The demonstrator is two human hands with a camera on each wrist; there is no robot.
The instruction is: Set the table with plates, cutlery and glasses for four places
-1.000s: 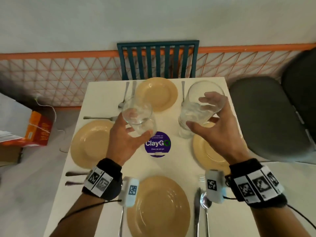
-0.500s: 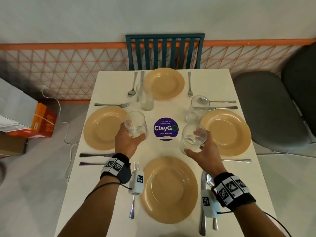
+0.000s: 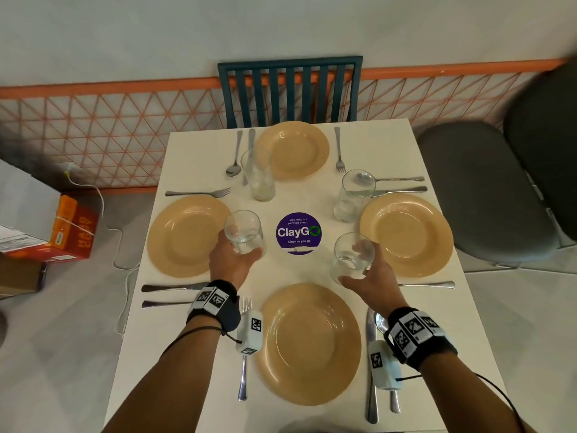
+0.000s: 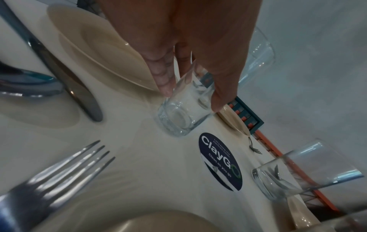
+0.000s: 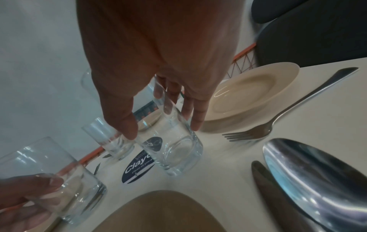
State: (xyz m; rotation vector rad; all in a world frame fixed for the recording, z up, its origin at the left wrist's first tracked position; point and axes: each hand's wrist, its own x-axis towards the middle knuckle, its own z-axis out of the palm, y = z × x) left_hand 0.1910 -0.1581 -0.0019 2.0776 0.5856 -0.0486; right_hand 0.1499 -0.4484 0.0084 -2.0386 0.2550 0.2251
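Note:
My left hand [image 3: 243, 245] grips a clear glass [image 3: 245, 232] by its side, at the inner edge of the left tan plate [image 3: 187, 235]. In the left wrist view that glass [image 4: 184, 113] has its base at the white table [image 3: 199, 157]. My right hand [image 3: 356, 264] grips a second glass [image 3: 351, 257] between the near plate [image 3: 307, 343] and the right plate [image 3: 406, 234]; the right wrist view shows its base [image 5: 174, 146] low at the tabletop. Two more glasses [image 3: 258, 176] [image 3: 354, 195] stand by the far plate [image 3: 293, 150] and the right plate. Cutlery lies beside every plate.
A purple round sticker [image 3: 298, 233] marks the table's middle. A teal slatted chair [image 3: 290, 89] stands at the far side and dark grey chairs [image 3: 484, 195] at the right. An orange box [image 3: 71, 232] and a white cable lie on the floor at the left.
Both hands have brought their glasses down from high in front of the camera to the tabletop, the left by the left plate, the right near the right plate.

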